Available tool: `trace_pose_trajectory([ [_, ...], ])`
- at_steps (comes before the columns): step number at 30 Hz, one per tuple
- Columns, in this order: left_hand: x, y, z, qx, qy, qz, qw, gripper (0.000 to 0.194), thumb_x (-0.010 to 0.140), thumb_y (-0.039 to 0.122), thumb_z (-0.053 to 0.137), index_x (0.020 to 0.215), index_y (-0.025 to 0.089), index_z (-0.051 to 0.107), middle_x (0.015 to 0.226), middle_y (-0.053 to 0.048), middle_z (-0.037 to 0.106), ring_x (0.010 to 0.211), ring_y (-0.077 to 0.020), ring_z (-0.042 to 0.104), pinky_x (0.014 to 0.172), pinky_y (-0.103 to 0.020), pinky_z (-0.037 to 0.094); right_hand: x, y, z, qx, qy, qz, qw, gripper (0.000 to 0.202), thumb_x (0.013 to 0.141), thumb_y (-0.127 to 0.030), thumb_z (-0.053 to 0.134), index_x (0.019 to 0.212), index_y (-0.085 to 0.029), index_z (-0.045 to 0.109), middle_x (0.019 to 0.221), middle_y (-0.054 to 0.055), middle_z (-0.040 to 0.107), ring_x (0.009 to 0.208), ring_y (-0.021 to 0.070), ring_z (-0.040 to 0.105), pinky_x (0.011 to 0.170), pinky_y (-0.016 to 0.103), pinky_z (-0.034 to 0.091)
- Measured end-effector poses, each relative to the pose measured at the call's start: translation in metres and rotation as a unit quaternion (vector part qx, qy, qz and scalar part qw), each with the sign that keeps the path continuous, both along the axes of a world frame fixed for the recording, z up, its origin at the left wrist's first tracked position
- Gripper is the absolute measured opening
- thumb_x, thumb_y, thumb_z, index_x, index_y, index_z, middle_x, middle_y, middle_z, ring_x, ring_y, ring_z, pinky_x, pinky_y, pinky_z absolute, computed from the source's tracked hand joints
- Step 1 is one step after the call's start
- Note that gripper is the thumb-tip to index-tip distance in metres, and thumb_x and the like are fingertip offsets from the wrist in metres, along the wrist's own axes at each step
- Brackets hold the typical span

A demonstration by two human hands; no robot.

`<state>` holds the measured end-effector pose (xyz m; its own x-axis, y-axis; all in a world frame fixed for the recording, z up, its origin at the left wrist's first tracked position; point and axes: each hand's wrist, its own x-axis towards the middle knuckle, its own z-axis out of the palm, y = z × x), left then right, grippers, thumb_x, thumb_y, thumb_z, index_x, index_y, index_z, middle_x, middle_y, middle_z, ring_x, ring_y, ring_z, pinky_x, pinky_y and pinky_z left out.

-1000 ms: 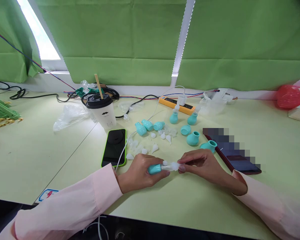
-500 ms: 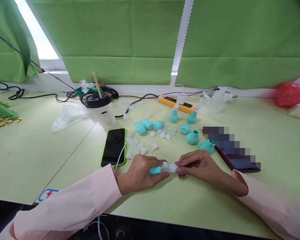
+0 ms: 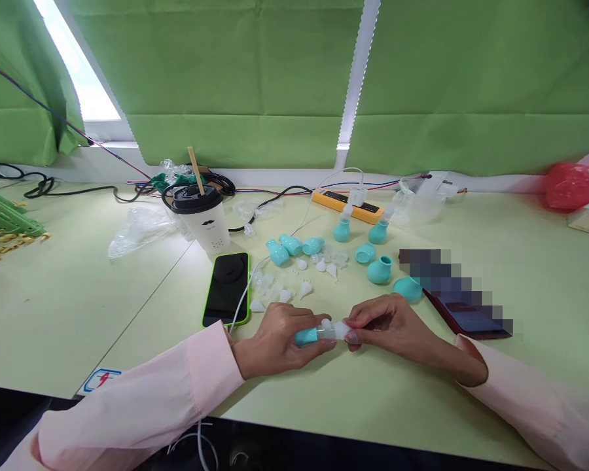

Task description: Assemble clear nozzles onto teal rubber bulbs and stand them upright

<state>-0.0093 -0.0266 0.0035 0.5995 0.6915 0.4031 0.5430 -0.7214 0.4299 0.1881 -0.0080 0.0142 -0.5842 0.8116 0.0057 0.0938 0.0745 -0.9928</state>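
Observation:
My left hand (image 3: 282, 337) is wrapped round a teal piece (image 3: 305, 337) with a clear tube section (image 3: 326, 331), held sideways above the table's front part. At the tube's right end, my right hand (image 3: 390, 324) pinches a white translucent tip (image 3: 342, 330). Beyond my hands lie several loose teal bulbs, among them an open-necked one (image 3: 379, 269) and a teal piece on its side (image 3: 277, 252). Two teal bulbs (image 3: 341, 230) with clear tops stand farther back. Small white cone pieces (image 3: 305, 289) and clear parts are scattered between them and my left hand.
A black phone (image 3: 226, 288) in a green case and a lidded paper cup (image 3: 203, 219) are at the left. Behind are an orange power strip (image 3: 348, 205), cables and plastic bags (image 3: 144, 229). A dark flat item (image 3: 464, 304), partly pixelated, lies at the right. Green woven pieces (image 3: 10, 216) are far left.
The view has shifted slightly, so the table things appear a little farther right. Both hands keep the same hold on the teal and clear piece.

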Motion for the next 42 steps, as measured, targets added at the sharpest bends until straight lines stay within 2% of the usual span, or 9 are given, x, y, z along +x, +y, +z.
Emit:
trace_pose_trajectory([
  [5,0.001,-0.001,0.002,0.012,-0.032,-0.002,0.999,0.032,0.077,0.038,0.050,0.092,0.011,0.062,0.057,-0.003,0.057,0.050,-0.0107,0.051,0.046,-0.021,0.034,0.003,-0.009,0.001,0.032,-0.031,-0.047,0.998,0.008,0.061,-0.024,0.068,0.065,-0.016,0.068,0.060,0.003,0.064,0.053,0.0117,0.059,0.047,0.022,0.046],
  [13,0.002,-0.007,0.004,0.004,-0.098,-0.013,0.995,0.028,0.075,0.036,0.054,0.077,0.009,0.060,0.055,-0.002,0.052,0.050,-0.0095,0.046,0.046,-0.020,0.034,0.008,-0.024,0.026,0.185,-0.086,-0.056,0.977,0.013,0.067,-0.023,0.063,0.078,-0.022,0.069,0.065,0.002,0.068,0.060,0.0134,0.061,0.051,0.022,0.049],
  [19,0.001,-0.007,0.002,0.028,-0.101,-0.016,0.994,0.030,0.076,0.037,0.051,0.075,0.009,0.059,0.054,-0.002,0.051,0.049,-0.0100,0.046,0.046,-0.021,0.034,0.004,-0.029,0.029,0.302,-0.122,-0.071,0.943,0.011,0.069,-0.022,0.062,0.077,-0.019,0.069,0.065,0.003,0.068,0.058,0.0138,0.061,0.047,0.021,0.049],
  [24,-0.002,-0.011,0.012,-0.044,-0.109,-0.051,0.992,0.040,0.076,0.041,0.048,0.102,0.011,0.052,0.080,-0.008,0.059,0.069,-0.0159,0.054,0.062,-0.026,0.042,0.006,-0.026,0.062,0.296,-0.149,-0.082,0.940,0.008,0.069,-0.023,0.062,0.069,-0.019,0.068,0.056,0.000,0.066,0.050,0.0115,0.060,0.047,0.020,0.049],
  [28,-0.007,-0.010,0.012,-0.089,-0.189,-0.018,0.978,0.045,0.082,0.034,0.039,0.123,0.018,0.032,0.116,-0.011,0.047,0.096,-0.0195,0.047,0.080,-0.034,0.040,0.002,0.009,0.107,0.233,-0.146,-0.128,0.953,0.013,0.065,-0.030,0.065,0.067,-0.018,0.067,0.053,0.001,0.064,0.047,0.0118,0.059,0.045,0.022,0.051],
  [32,-0.007,-0.005,0.006,-0.143,-0.266,0.017,0.953,0.039,0.086,0.028,0.031,0.124,0.018,0.031,0.109,-0.009,0.051,0.092,-0.0169,0.048,0.080,-0.033,0.041,-0.009,0.068,0.132,0.260,-0.159,-0.180,0.935,0.016,0.063,-0.031,0.066,0.062,-0.015,0.066,0.052,0.002,0.062,0.041,0.0115,0.056,0.043,0.026,0.050],
  [35,-0.004,-0.004,0.006,-0.146,-0.247,0.028,0.958,0.030,0.086,0.025,0.033,0.113,0.017,0.043,0.102,-0.009,0.053,0.089,-0.0163,0.049,0.078,-0.032,0.041,-0.020,0.112,0.131,0.303,-0.215,-0.197,0.907,0.016,0.066,-0.028,0.063,0.068,-0.012,0.066,0.058,0.006,0.064,0.044,0.0116,0.056,0.047,0.026,0.050],
  [38,-0.002,-0.005,0.008,-0.127,-0.216,0.031,0.968,0.022,0.084,0.022,0.036,0.101,0.015,0.049,0.095,-0.007,0.054,0.083,-0.0152,0.050,0.075,-0.030,0.042,-0.030,0.149,0.118,0.383,-0.355,-0.204,0.828,0.023,0.071,-0.031,0.056,0.074,-0.012,0.067,0.064,0.007,0.066,0.052,0.0136,0.058,0.052,0.025,0.047],
  [42,-0.001,-0.005,0.008,-0.098,-0.191,0.033,0.976,0.017,0.082,0.017,0.038,0.092,0.015,0.051,0.088,-0.007,0.054,0.078,-0.0146,0.050,0.069,-0.028,0.042,-0.035,0.182,0.095,0.398,-0.411,-0.209,0.793,0.021,0.066,-0.030,0.059,0.071,-0.013,0.069,0.072,0.009,0.066,0.068,0.0211,0.059,0.057,0.028,0.044],
])
